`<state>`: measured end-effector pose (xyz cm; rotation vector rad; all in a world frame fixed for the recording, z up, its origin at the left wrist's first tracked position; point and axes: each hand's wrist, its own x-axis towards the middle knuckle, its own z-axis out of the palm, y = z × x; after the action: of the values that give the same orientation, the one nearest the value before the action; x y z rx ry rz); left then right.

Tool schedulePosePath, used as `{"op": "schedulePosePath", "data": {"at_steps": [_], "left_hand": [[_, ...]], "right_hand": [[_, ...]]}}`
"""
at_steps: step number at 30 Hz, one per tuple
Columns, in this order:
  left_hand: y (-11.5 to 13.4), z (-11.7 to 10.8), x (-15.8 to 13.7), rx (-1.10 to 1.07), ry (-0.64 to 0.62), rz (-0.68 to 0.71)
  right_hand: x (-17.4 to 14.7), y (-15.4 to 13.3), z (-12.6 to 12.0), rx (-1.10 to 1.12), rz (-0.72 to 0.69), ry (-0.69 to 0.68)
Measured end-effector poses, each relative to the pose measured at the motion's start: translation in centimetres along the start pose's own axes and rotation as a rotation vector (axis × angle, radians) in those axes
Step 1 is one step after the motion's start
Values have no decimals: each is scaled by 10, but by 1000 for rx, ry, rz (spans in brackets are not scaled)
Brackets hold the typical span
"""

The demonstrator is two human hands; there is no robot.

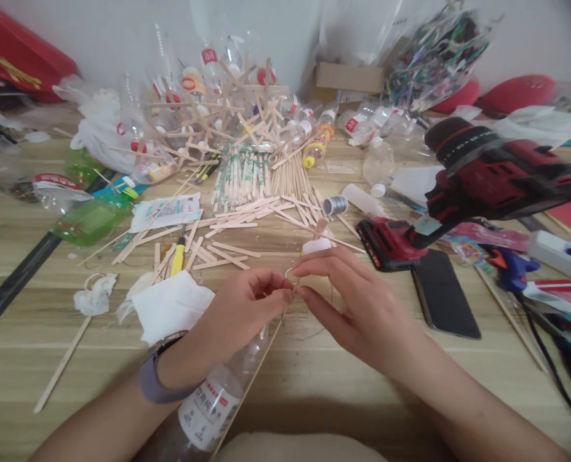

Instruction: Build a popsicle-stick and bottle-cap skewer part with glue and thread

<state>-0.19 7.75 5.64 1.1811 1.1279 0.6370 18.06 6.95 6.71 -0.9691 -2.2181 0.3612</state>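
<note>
My left hand (261, 298) pinches a thin wire (289, 273) between thumb and finger, close to the end of a slim wooden stick (255, 372). From the other side, my right hand (350, 295) has its thumb and fingertips bent around the same wire. The wire makes a small loop above the fingertips; its exact fastening is too fine to see. Beneath my left forearm lies a clear plastic bottle (208, 410) with a white label, slanting along the stick. A white tissue (170, 305) sits beside my left wrist.
Craft sticks (228, 253), a yellow-handled tool (178, 255) and a wire spool (335, 205) lie ahead. At right stand a red drill (478, 186), a phone (445, 295) and a glue gun (514, 269). A green bottle (90, 221) is at left; a stick structure (208, 122) rises behind.
</note>
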Motion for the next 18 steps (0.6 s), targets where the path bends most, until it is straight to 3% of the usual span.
{"op": "schedulePosePath", "data": {"at_steps": [7,18], "left_hand": [[3,0,-3,-56,-19,-29],[10,2,-5,-64,-9,-17]], "right_hand": [[-3,-4,3,82,116,20],[-7,-9,15,83,144,99]]}}
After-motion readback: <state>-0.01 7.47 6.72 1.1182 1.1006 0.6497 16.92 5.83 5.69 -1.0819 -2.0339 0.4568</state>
